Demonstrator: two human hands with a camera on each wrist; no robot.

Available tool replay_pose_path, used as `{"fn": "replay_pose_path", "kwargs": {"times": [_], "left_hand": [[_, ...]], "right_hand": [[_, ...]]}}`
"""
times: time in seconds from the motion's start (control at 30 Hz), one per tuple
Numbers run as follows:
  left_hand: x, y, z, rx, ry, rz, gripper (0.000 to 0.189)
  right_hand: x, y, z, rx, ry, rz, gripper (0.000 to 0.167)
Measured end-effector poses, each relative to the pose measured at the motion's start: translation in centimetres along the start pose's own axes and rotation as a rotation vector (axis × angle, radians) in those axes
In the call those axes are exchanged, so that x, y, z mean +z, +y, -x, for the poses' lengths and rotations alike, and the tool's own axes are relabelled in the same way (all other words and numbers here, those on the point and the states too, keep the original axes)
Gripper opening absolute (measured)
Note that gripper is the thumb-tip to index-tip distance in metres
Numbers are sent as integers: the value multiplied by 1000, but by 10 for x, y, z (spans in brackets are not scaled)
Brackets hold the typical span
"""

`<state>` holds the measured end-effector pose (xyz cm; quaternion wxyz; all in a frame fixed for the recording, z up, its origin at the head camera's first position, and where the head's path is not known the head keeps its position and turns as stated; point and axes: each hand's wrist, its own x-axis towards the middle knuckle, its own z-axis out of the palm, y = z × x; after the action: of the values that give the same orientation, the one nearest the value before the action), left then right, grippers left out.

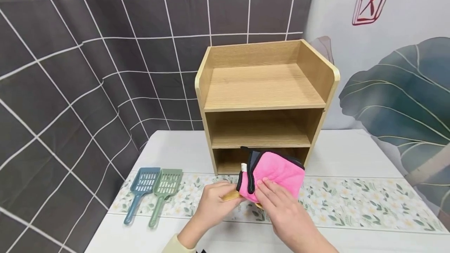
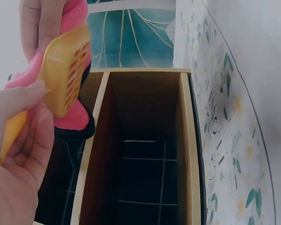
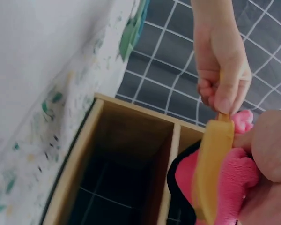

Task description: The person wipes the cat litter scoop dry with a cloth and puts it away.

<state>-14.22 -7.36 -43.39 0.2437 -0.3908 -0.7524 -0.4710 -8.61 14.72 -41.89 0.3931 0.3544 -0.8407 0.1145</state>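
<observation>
My left hand (image 1: 215,202) grips the handle of a yellow slotted litter scoop (image 2: 58,75), thumb on top. A pink cloth (image 1: 281,169) with black edging and a small white tag lies over the scoop's head and hides most of it in the head view. With its fingers laid along the cloth, my right hand (image 1: 284,211) holds it against the scoop. The left wrist view shows the slotted side, with pink cloth behind the slots. In the right wrist view the cloth bunches between the right hand and the scoop's side.
Behind the hands stands a wooden shelf unit (image 1: 265,89) with an open top and two lower compartments. A blue litter scoop (image 1: 142,186) and a green litter scoop (image 1: 166,190) lie side by side at the left on the white table (image 1: 168,143), across its floral strip.
</observation>
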Motion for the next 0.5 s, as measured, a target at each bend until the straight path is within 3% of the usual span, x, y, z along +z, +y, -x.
{"fn": "replay_pose_path", "kwargs": {"times": [0.27, 0.4, 0.5], "left_hand": [[-5, -1, -3, 55, -1, 31, 31], [-7, -3, -5, 101, 5, 14, 30], [-7, -5, -6, 102, 8, 17, 30]], "right_hand": [[-13, 7, -1, -24, -93, 50, 59], [-14, 14, 2, -61, -103, 99, 59], [-16, 19, 5, -71, -102, 113, 61]]}}
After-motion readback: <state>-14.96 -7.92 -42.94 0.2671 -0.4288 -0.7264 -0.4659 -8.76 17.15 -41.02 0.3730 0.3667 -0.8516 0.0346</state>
